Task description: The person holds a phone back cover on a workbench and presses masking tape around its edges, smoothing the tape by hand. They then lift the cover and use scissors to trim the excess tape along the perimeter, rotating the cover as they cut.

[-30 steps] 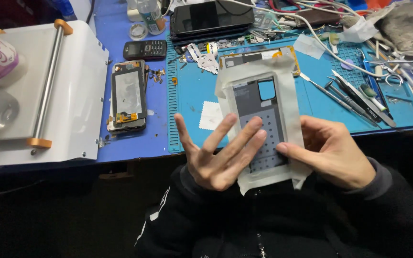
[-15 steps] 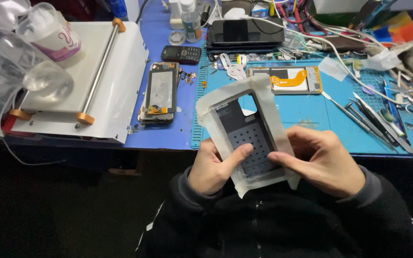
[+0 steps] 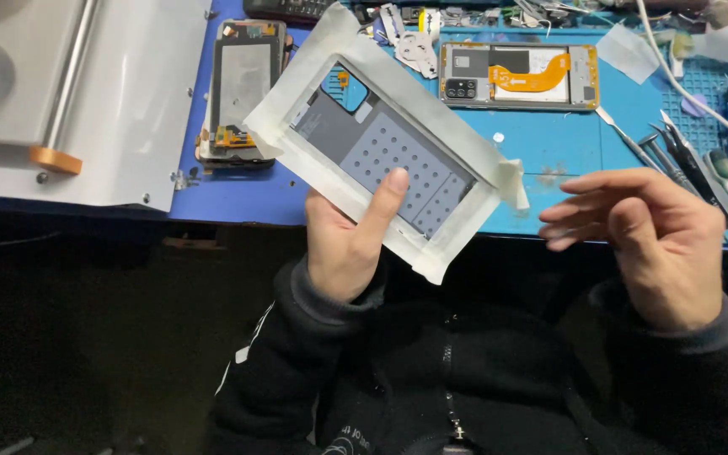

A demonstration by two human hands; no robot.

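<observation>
White tape borders the grey panel [image 3: 389, 152] that I see in my left hand [image 3: 343, 244]. It is a flat phone-sized part with rows of small dots on its lower half and a blue patch near its top corner. My thumb lies across its face near the lower edge and the other fingers are hidden behind it, so the hand is clamped on the panel. It sits tilted, top corner pointing up-left, above the near edge of the blue mat [image 3: 549, 152] and partly over the dark gap in front of the bench.

My right hand [image 3: 650, 244] hangs free just right of the panel, not touching it. Its fingers are loosely curled and slightly apart, tips pointing left toward the loose tape end at the panel's right corner. It grips nothing.

Behind the panel, an opened phone [image 3: 242, 88] lies on the bench beside a white machine [image 3: 120, 109] with a metal bar and an orange end stop. Farther back on the mat lies a phone frame [image 3: 520, 76] with an orange flex cable. Tweezers [image 3: 684, 156] and other slim tools lie to the right, near my right hand.
</observation>
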